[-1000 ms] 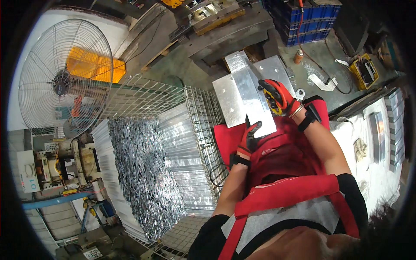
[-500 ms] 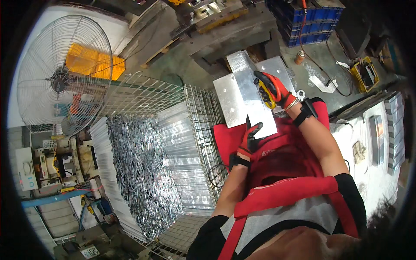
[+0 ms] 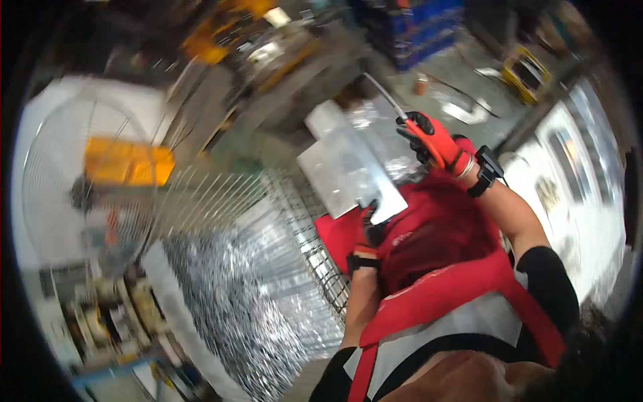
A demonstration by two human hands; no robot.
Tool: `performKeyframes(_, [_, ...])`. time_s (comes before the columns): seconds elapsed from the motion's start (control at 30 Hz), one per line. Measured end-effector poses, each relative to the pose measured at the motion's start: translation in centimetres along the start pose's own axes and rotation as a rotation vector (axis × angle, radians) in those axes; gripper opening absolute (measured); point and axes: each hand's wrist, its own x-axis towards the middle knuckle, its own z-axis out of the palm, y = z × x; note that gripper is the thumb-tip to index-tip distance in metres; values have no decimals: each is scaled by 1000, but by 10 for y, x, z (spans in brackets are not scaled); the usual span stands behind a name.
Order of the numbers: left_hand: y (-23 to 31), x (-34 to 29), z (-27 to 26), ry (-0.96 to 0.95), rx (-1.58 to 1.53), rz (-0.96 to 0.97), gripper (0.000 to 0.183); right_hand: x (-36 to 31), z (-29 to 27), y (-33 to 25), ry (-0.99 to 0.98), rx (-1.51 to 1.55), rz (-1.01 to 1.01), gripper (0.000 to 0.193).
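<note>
A long silvery metal plate (image 3: pixel 383 194) slants away from my lap, lying over wider flat plates (image 3: pixel 328 171). At its near end my left hand (image 3: pixel 370 228), in a black and red glove, grips the edge. My right hand (image 3: pixel 432 142), in a red glove with black fingers, is raised to the right of the plates. Its fingers are closed on a long thin light-coloured piece (image 3: pixel 383 94) that points up and to the left. Blur hides what kind of piece it is.
On the left a wire cage (image 3: pixel 315 258) holds many shiny metal strips (image 3: pixel 234 301). Beyond it stand a large fan (image 3: pixel 87 181) and an orange crate (image 3: pixel 130 162). Blue crates (image 3: pixel 425 30) and a yellow bin (image 3: pixel 526 74) are at the far right.
My right hand has come off the plate and moved right, with the thin piece now sticking out of it. The yellow loop by its fingers no longer shows. The whole view has swung and blurred.
</note>
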Motion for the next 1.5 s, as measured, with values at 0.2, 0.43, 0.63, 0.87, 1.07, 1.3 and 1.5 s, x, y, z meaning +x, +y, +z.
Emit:
performKeyframes(0.2, [-2, 6, 9, -19, 455, 421, 48, -121, -171, 82, 880, -1168, -141, 56])
performKeyframes(0.43, [12, 10, 20, 76, -230, -162, 49, -217, -309, 181, 1143, -1256, 399, 54])
performKeyframes(0.63, [1, 6, -15, -46, 674, 468, 60, -220, -407, 224, 859, -1219, 329, 29])
performKeyframes(0.87, [-9, 10, -6, 156, -789, -505, 33, -200, -477, 194, 635, -881, 855, 46])
performKeyframes(1.07, [24, -3, -10, 64, -872, -545, 37, -73, -306, 128, 466, -696, -391, 31])
performKeyframes(1.3, [57, -61, -19, -283, -434, -46, 53, -9, -16, 85, -509, 126, 219, 42])
performKeyframes(1.5, [110, -50, -2, -64, -688, -477, 76, 11, 28, 122, -657, -287, -169, 59])
